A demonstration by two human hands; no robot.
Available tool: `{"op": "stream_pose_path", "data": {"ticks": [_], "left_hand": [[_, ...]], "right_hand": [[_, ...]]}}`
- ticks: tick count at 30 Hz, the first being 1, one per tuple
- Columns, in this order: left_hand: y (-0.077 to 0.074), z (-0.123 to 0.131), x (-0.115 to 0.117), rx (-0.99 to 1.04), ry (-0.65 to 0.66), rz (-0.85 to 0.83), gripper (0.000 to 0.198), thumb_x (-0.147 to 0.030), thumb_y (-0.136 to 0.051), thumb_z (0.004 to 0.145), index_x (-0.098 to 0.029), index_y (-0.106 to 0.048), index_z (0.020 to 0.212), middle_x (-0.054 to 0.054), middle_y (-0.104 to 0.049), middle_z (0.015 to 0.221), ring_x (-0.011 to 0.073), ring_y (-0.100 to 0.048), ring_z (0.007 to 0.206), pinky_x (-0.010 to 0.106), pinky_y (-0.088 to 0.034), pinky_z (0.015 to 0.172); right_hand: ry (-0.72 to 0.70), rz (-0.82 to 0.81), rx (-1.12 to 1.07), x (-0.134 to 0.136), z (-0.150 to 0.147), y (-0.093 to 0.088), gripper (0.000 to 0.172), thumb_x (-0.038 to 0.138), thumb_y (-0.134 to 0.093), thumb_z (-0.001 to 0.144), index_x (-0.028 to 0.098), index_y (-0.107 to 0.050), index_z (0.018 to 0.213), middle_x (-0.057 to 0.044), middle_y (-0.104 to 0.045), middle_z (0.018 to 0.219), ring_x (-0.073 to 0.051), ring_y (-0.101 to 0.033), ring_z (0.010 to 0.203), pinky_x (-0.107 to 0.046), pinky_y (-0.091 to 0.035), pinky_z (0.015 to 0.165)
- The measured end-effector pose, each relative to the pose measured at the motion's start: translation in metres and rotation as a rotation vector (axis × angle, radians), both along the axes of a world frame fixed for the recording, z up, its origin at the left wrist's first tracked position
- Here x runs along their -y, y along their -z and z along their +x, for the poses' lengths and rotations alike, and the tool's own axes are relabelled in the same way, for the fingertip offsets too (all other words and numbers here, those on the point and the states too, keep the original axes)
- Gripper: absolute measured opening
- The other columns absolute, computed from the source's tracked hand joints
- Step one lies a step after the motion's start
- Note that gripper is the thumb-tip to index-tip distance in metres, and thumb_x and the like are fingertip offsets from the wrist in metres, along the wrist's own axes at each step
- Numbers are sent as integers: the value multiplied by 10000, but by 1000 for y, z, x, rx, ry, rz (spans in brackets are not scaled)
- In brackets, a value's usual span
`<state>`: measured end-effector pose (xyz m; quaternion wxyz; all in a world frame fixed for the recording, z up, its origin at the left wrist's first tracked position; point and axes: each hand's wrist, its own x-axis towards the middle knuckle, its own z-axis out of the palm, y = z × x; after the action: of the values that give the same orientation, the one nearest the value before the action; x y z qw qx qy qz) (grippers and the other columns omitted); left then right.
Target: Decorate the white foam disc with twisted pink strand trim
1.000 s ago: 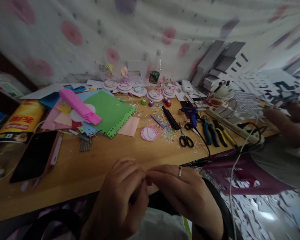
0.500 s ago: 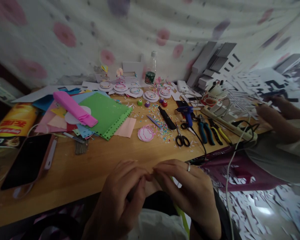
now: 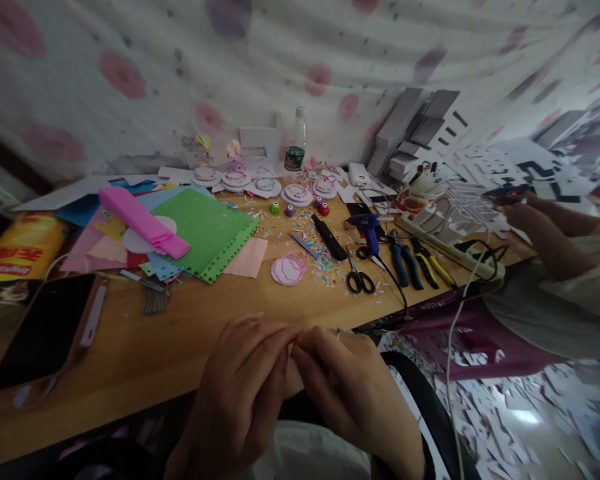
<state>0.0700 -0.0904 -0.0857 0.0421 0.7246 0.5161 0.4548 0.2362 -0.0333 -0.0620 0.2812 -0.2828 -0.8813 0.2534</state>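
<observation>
My left hand (image 3: 245, 387) is above the front table edge with its fingers bent and their tips pressed together. Right up against it, my right hand (image 3: 353, 387) has its thumb and fingers closed in a pinch. The tips of both hands meet, and whatever lies between them is hidden. A sliver of yellow-green shows among the right fingers, too small to name. Closest on the table (image 3: 180, 360) are a white disc with pink wavy thread (image 3: 287, 269) and black-handled scissors (image 3: 359, 277).
Green paper sheets (image 3: 213, 233), a pink roll (image 3: 143, 220) and a phone (image 3: 45, 333) lie left. Rightward are a blue glue gun (image 3: 370, 230), pliers (image 3: 405, 263) and a power strip (image 3: 450, 247). Decorated discs (image 3: 236, 179) stand behind. Another person's arm (image 3: 545, 233) reaches in from the right.
My right hand has turned and moved left, closer against my left hand. The yellow-green strip seen below it before is now mostly hidden. The view has shifted slightly.
</observation>
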Motion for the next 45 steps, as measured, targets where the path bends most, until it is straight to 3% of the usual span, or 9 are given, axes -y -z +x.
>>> {"op": "stream_pose_path", "data": {"ticks": [5,15,25,33,40,45], "left_hand": [[3,-2,-2,-128,50,54,339,-21,-421,958,-74,-592,1245,109,-693,1200,154,-592,1142,343,-322,1152],[0,-4,-2,-255,18,118,320,-13,-457,950,-20,-605,1234,149,-702,1172,214,-601,1090,437,-349,1109],[-5,1,0,-245,15,89,297,-74,-456,989,-48,-613,1240,127,-731,1147,199,-627,1048,416,-300,1141],[-5,2,-2,-247,19,100,306,-65,-429,1000,-24,-586,1259,141,-724,1123,195,-618,1034,424,-305,1124],[-2,0,0,-214,15,96,317,-50,-443,991,-54,-579,1278,125,-719,1159,172,-613,1075,402,-302,1146],[3,-2,1,-160,33,47,373,-56,-410,996,-89,-535,1345,110,-703,1213,159,-594,1155,365,-288,1180]], "right_hand": [[19,9,49,2,0,-2,169,197,-386,1031,210,-500,908,33,-585,655,-126,-540,528,-255,-346,523],[14,7,89,1,-1,-2,173,176,-377,1026,203,-510,918,15,-610,674,-138,-579,542,-252,-362,520],[89,248,-63,2,-4,1,233,122,-434,948,230,-482,748,45,-560,548,-102,-450,439,-276,-254,463],[154,345,-87,2,-8,4,245,140,-429,939,224,-534,734,27,-605,512,-110,-513,423,-258,-329,468],[174,337,-109,0,-6,4,223,139,-456,930,220,-559,750,29,-610,512,-117,-545,426,-249,-357,469],[95,186,-169,-1,-4,0,188,145,-476,933,218,-562,783,28,-626,570,-112,-572,473,-230,-376,483]]}}
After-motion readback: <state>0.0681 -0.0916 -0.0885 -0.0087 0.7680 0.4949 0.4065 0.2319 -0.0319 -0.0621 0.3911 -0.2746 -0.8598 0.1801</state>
